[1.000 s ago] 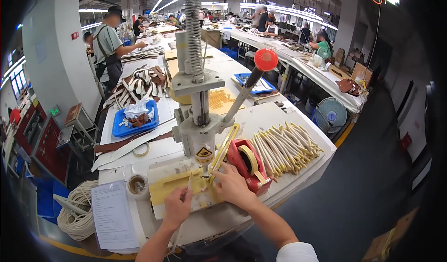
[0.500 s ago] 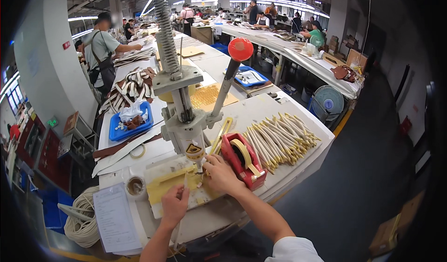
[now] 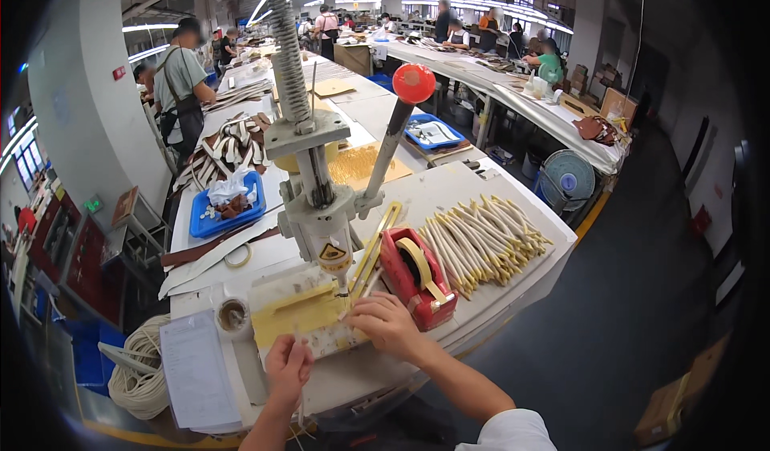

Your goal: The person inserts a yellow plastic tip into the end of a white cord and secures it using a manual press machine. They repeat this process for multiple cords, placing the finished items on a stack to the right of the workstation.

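My left hand (image 3: 289, 367) is closed in a pinch on a white cord, whose blurred tip shows above the fingers and whose strand (image 3: 301, 409) hangs below. It is over the near edge of the work board. My right hand (image 3: 389, 324) is just right of the press tip, fingers bent together; whatever they hold is too small to make out. Between and beyond the hands stands a grey hand press (image 3: 325, 230) with a coiled spring and a red-knobbed lever (image 3: 415, 84). Under its tip lies a board covered in yellow tape (image 3: 293, 313).
A red tape dispenser (image 3: 433, 311) stands close by my right hand, with a pile of white cords with yellow ends (image 3: 485, 242) beyond. On the left are a tape roll (image 3: 233, 315), a paper sheet (image 3: 196, 371), a cord coil (image 3: 138, 371) and a blue tray (image 3: 228, 222). A co-worker (image 3: 183, 82) stands farther left.
My left hand has drawn down and left from the press tip, taking the cord along. My right hand has shifted slightly down and right. The co-worker's outstretched arm has pulled in.
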Tool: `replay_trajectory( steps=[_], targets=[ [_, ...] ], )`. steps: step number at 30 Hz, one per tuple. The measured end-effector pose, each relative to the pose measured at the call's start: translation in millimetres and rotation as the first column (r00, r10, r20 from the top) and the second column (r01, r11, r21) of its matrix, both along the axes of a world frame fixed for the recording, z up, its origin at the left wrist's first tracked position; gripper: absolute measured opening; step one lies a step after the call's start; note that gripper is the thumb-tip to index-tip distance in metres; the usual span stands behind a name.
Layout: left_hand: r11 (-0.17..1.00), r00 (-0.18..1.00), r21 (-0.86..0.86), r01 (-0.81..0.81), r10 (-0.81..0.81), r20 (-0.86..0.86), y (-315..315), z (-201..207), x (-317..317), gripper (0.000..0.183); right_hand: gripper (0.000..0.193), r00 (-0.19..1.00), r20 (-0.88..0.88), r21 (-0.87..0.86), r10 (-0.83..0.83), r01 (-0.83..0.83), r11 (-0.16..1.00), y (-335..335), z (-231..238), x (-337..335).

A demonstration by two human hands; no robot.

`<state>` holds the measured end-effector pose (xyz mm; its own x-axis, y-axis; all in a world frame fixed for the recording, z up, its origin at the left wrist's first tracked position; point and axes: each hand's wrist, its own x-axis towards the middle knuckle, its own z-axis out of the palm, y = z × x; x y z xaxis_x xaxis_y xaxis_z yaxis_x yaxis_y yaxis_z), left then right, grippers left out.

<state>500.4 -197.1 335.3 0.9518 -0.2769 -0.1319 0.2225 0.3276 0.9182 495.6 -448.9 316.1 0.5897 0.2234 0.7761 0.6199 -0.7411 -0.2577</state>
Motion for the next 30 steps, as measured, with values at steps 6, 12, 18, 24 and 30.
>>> replay_trajectory(
  steps=[6, 12, 18, 24, 30],
  targets=[
    [0.998, 0.981, -0.027, 0.05, -0.044, 0.19, 33.4, 4.1, -54.6, 0.032, 0.027, 0.961, 0.015, 0.369, 0.274, -0.261, 0.892, 46.7, 41.8, -67.2],
    [0.993, 0.916, 0.114, -0.02, -0.027, 0.399, 31.8, -4.4, -64.9, 0.026, 0.019, 0.689, -0.332, 0.797, 0.644, -0.161, 0.582, 79.5, 30.8, -92.9],
    [0.986, 0.961, 0.167, -0.016, -0.031, 0.274, 22.7, 15.6, -68.7, 0.018, 0.017, 0.662, -0.33, 0.818, 0.672, -0.155, 0.554, 87.4, 16.9, -95.5],
    [0.991, 0.984, 0.097, -0.089, 0.073, 0.161, 25.7, 8.7, -61.3, 0.022, 0.02, 0.524, -0.47, 0.842, 0.71, 0.025, 0.539, 83.0, 19.8, -95.4],
    [0.962, 0.997, 0.272, 0.03, -0.049, 0.063, 34.9, -1.6, -52.2, 0.025, 0.021, 0.573, -0.486, 0.836, 0.66, 0.084, 0.542, 82.6, 14.3, -96.2]
  ],
)
